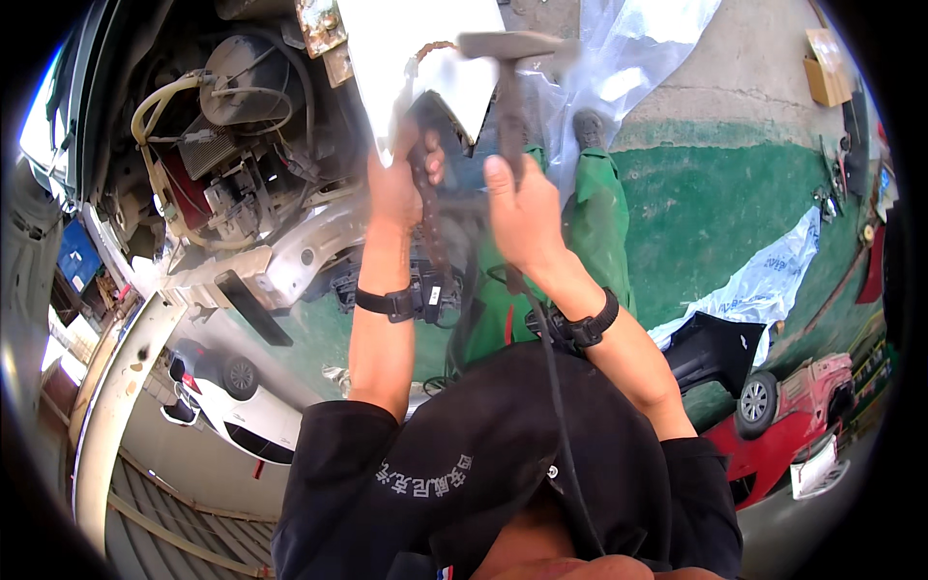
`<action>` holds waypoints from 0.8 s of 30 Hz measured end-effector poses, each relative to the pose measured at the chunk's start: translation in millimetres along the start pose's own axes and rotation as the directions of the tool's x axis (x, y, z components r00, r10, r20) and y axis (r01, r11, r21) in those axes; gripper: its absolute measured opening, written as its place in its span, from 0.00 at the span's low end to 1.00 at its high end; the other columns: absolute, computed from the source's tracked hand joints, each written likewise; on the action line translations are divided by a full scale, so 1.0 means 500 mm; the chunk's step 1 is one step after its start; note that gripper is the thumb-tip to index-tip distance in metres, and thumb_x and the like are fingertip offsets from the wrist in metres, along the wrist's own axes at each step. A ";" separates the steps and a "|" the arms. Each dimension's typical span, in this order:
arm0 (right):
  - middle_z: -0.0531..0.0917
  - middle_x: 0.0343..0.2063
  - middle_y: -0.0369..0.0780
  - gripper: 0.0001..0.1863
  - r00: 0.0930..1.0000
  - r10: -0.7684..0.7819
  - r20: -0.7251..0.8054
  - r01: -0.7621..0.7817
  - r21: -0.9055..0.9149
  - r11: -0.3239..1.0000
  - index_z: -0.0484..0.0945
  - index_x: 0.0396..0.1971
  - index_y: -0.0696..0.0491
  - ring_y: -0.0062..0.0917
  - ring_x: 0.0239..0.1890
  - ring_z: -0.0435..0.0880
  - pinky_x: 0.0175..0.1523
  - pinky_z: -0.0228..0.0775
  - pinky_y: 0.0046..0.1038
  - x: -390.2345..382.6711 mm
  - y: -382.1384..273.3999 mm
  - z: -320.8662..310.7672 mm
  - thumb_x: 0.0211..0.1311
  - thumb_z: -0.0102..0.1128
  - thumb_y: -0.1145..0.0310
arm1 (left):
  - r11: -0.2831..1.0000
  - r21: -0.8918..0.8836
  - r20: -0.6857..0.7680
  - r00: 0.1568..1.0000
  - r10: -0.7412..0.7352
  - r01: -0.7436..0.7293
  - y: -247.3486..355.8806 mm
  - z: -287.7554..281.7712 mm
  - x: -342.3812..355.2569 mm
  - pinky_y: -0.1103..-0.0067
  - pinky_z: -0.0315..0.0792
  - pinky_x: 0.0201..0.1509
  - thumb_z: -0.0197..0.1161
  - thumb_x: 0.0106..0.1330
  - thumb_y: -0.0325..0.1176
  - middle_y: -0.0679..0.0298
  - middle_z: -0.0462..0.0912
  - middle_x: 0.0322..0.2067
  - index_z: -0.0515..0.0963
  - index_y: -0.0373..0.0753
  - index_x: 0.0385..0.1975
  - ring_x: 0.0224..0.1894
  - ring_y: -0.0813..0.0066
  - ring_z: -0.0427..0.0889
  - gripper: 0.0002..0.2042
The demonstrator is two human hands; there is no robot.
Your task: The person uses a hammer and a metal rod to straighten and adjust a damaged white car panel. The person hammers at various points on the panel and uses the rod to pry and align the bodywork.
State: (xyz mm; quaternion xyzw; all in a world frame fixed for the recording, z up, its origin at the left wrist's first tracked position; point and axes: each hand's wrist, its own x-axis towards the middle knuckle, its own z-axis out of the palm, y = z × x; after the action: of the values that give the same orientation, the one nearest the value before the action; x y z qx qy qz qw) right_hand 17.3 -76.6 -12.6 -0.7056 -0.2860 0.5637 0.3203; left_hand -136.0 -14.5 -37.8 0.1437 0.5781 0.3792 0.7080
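My right hand (523,218) is closed around the wooden handle of a hammer (509,58), whose metal head is raised and blurred in front of a white body panel (396,39). My left hand (395,182) grips a dark, rusty bar-shaped tool (431,130) whose upper end lies against the lower edge of that panel. The two hands are close together, the left a little higher. Each wrist wears a black strap with a small device. Below the hands I see my green trousers (594,222) and black shirt.
A car's exposed engine bay (232,126) with hoses and a pale bumper beam fills the left. Clear plastic sheeting (628,58) lies on the green floor (715,203). A black bumper part (715,350), a red car (802,411), a white car (232,411) and a cardboard box (826,66) stand around.
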 end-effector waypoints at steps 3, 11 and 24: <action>0.78 0.19 0.52 0.25 0.996 -0.064 0.057 0.069 -0.096 0.993 0.72 0.34 0.65 0.47 0.25 0.80 0.32 0.70 0.38 0.001 -0.020 -0.024 0.69 0.50 0.53 | 0.988 -0.152 -0.027 0.999 0.032 -0.036 0.005 -0.051 0.008 0.83 0.64 0.19 0.52 0.71 0.38 0.60 0.70 0.27 0.67 0.39 0.48 0.21 0.77 0.68 0.12; 0.78 0.19 0.52 0.24 0.992 -0.106 0.063 0.113 -0.121 0.986 0.72 0.34 0.65 0.45 0.26 0.81 0.34 0.70 0.38 0.009 -0.007 -0.025 0.69 0.50 0.53 | 0.999 -0.033 -0.030 0.999 0.030 -0.031 0.017 -0.001 -0.001 0.82 0.65 0.19 0.56 0.69 0.37 0.59 0.71 0.26 0.66 0.40 0.39 0.21 0.76 0.70 0.09; 0.77 0.19 0.55 0.26 1.000 0.011 -0.027 -0.010 0.019 1.000 0.71 0.31 0.67 0.48 0.26 0.79 0.34 0.69 0.40 0.015 0.008 -0.014 0.69 0.49 0.52 | 0.996 0.091 0.021 1.000 -0.015 0.013 0.003 0.005 0.017 0.83 0.64 0.19 0.52 0.71 0.38 0.62 0.70 0.25 0.66 0.41 0.40 0.20 0.77 0.68 0.08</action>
State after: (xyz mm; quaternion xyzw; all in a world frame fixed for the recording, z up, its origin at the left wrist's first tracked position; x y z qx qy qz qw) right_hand 26.0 -74.5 -19.2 -0.7117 -0.2726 0.5584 0.3278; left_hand -133.9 -6.9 -41.9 0.1757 0.5881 0.3458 0.7097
